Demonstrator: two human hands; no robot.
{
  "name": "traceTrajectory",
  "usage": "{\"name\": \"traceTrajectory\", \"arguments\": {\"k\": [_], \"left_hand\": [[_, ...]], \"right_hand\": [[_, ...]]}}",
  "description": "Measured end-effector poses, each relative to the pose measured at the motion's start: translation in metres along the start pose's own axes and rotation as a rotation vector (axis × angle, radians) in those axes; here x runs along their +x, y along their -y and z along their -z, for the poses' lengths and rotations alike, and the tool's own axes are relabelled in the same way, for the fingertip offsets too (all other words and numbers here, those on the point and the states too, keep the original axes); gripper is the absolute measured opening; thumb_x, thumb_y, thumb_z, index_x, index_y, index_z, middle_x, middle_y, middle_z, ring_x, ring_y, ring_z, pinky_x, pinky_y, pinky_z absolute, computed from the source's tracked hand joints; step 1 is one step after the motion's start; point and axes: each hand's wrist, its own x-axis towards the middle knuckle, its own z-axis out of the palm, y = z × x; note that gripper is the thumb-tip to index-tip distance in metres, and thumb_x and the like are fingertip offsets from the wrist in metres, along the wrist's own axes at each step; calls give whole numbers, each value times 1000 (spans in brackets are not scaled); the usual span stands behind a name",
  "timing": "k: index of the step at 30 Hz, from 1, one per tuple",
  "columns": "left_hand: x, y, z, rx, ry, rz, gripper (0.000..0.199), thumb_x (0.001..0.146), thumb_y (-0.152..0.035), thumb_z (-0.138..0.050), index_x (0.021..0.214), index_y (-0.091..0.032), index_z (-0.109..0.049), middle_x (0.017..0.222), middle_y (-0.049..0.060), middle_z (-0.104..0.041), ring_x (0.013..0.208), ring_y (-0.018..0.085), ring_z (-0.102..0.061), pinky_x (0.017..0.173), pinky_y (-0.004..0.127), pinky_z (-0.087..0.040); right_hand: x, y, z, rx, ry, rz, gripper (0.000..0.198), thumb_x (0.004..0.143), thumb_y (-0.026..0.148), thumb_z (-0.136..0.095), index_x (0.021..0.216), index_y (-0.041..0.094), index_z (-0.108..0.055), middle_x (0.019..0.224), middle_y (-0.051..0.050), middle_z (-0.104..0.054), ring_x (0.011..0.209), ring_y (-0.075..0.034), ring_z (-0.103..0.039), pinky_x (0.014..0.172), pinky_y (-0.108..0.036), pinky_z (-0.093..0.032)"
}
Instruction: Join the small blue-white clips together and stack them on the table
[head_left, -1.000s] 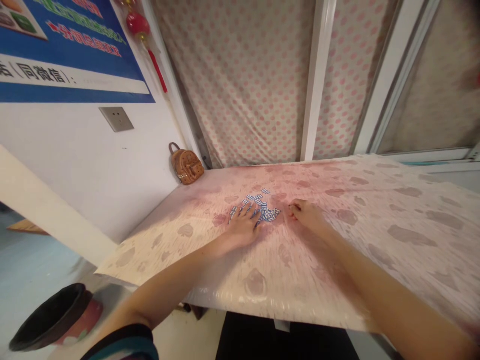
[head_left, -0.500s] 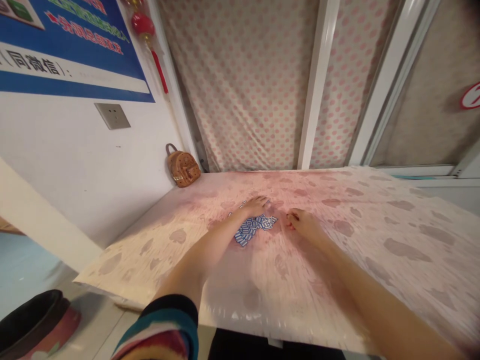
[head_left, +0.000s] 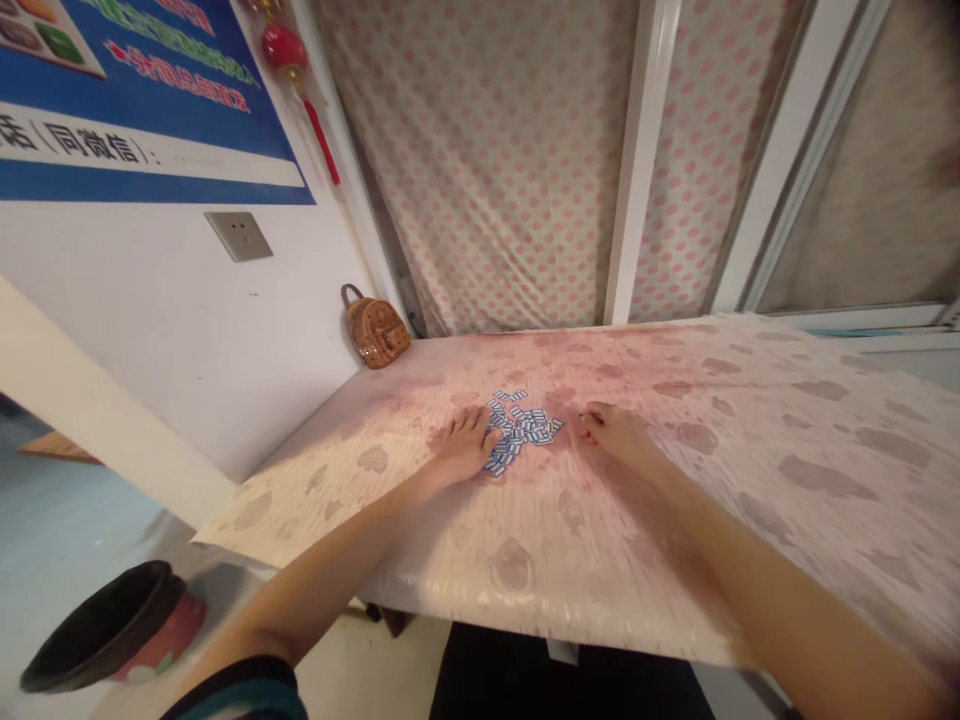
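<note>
A loose pile of small, flat, blue-and-white rectangular pieces [head_left: 534,426] lies on the patterned tablecloth [head_left: 450,560], some overlapping. My left hand [head_left: 471,445] rests at the pile's left edge, palm down and fingers spread, touching or nearly touching the nearest pieces. To the right of the pile, and apart from it, my right hand [head_left: 611,430] is closed near the cloth with its fingers curled in. A bit of red shows at its fingertips; whether it holds anything is hidden.
A small brown backpack-shaped bag [head_left: 377,330] stands at the table's back left corner by the wall. Behind the table hangs a dotted curtain [head_left: 510,180]. A dark-rimmed pot [head_left: 112,625] is on the floor at lower left. A wall socket [head_left: 238,237] is at left.
My left hand has moved from over the top of the pile to its left side, uncovering the upper pieces. My right hand stays closed on the right. The view has shifted slightly.
</note>
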Motion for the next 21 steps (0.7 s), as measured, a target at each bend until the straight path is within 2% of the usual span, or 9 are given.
{"name": "traceTrajectory", "arguments": {"k": [4,7,9,11,16,18,21], "left_hand": [[-14,-25,-13,4,73,-151,73,98,-60,-10,156,-16,-19,163,8,-8,151,26,-5,122,47,-6],[-20,-46,-17,-28,113,-288,70,98,-61,-10,157,-24,-17,163,5,-6,151,25,-4,122,49,-5],[-25,-49,-17,-30,108,-335,66,99,-60,-13,156,-29,-18,163,3,-6,151,26,-5,121,51,-6],[-29,-42,-14,-9,91,-315,63,99,-58,-16,155,-31,-21,163,3,-9,151,27,-7,121,51,-7],[-13,-17,-3,44,75,-96,61,100,-52,-22,154,-24,-27,162,10,-14,150,31,-12,119,55,-12],[-1,-17,-5,32,64,-87,61,101,-51,-22,154,-22,-26,162,11,-16,150,31,-11,120,54,-11],[9,-24,-13,-27,60,-178,62,101,-51,-18,153,-19,-29,161,10,-20,150,27,-11,121,49,-10]], "right_hand": [[1,-1,0,96,52,-55,23,88,20,-45,68,20,-56,72,-4,-71,59,-12,-63,58,-22,-39],[2,-3,0,119,64,-62,22,87,20,-45,69,20,-58,72,-4,-71,62,-13,-64,59,-22,-41],[3,-5,0,110,67,-56,22,87,21,-45,70,20,-59,71,-3,-71,63,-13,-64,60,-22,-41],[4,-6,-1,103,68,-54,22,87,21,-45,70,21,-59,71,-3,-70,64,-13,-64,61,-22,-42],[6,-8,-4,91,57,-42,20,87,20,-47,69,20,-57,71,-4,-70,64,-13,-64,60,-22,-42],[6,-7,-4,142,62,-55,20,87,20,-47,68,20,-56,72,-4,-71,63,-13,-65,60,-22,-43],[4,-2,-7,331,130,-90,19,87,18,-44,72,21,-56,75,-5,-71,65,-15,-68,62,-24,-49]]}}
